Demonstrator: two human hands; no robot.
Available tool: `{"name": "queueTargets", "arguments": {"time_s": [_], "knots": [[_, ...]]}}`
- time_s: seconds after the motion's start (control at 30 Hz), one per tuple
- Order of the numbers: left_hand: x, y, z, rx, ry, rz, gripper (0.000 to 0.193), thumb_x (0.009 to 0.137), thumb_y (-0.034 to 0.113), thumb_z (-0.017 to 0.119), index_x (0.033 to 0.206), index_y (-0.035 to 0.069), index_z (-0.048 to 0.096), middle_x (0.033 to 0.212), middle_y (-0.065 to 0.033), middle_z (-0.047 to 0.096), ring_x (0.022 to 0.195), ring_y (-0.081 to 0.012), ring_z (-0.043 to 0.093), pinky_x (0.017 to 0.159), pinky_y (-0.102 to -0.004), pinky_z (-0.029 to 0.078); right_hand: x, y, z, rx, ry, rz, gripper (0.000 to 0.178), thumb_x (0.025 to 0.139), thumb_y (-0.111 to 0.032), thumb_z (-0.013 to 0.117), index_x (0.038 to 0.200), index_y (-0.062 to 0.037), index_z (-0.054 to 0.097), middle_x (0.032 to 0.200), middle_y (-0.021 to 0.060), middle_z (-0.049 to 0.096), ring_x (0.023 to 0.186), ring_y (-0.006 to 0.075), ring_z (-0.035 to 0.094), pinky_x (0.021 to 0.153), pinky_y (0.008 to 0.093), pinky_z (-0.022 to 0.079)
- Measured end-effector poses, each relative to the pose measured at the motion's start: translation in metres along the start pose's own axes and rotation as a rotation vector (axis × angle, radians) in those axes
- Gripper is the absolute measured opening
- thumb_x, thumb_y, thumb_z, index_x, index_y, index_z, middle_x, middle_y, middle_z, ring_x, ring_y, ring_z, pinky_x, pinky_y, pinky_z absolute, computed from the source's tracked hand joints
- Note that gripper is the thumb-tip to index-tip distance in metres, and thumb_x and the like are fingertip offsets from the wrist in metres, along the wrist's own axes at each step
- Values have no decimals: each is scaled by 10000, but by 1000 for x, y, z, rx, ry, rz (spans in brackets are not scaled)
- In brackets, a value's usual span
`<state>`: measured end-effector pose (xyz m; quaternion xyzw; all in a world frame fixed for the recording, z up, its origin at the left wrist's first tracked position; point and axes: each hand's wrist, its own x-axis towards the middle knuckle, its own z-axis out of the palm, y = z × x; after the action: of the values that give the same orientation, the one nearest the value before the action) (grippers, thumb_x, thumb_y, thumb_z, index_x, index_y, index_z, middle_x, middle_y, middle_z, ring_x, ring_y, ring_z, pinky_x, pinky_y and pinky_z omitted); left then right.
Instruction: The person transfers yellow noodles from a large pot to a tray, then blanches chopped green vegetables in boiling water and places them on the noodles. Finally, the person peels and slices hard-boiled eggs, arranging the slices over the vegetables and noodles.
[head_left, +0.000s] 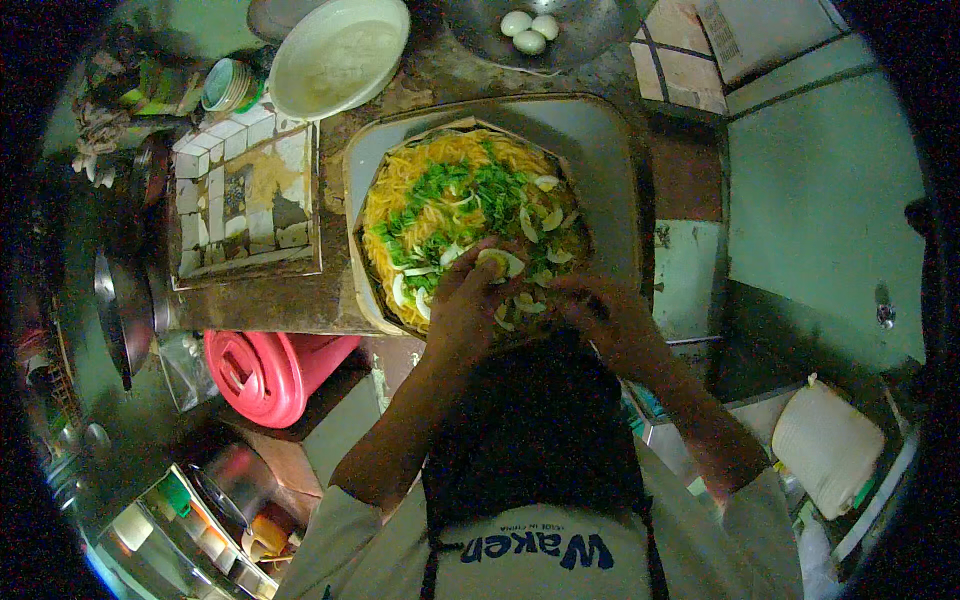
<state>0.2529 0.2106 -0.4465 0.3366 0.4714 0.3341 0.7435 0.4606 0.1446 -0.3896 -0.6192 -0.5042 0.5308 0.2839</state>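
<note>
A large round bed of yellow noodles [410, 187] lies on a grey tray [612, 190]. Chopped green leaves [487, 185] cover its middle, and egg wedges [552, 219] are scattered mostly along its right and front. Over the front part, my left hand [470, 290] is closed round a piece of boiled egg [500, 264]; white and yolk both show. My right hand [608, 318] is at the right front edge of the noodles, its fingers curled together. Whatever it may hold is hidden in the dim light.
Three whole white eggs [529, 32] sit in a dark wok [590, 30] at the back. A white basin [340, 55] stands back left, behind a tiled block [245, 190]. Below the counter's left front is a pink lidded bucket [270, 375].
</note>
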Motion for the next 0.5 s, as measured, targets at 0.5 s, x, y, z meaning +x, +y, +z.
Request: {"name": "queueTargets", "arguments": {"time_s": [0.5], "knots": [[-27, 1, -24, 496, -155, -36, 377, 990, 45, 529, 1344, -74, 485, 1285, -161, 578, 1131, -280, 612, 1025, -399, 544, -14, 21, 32, -166, 82, 26, 302, 995, -206, 591, 1259, -72, 650, 1100, 159, 718, 1002, 310, 703, 881, 422, 549]]}}
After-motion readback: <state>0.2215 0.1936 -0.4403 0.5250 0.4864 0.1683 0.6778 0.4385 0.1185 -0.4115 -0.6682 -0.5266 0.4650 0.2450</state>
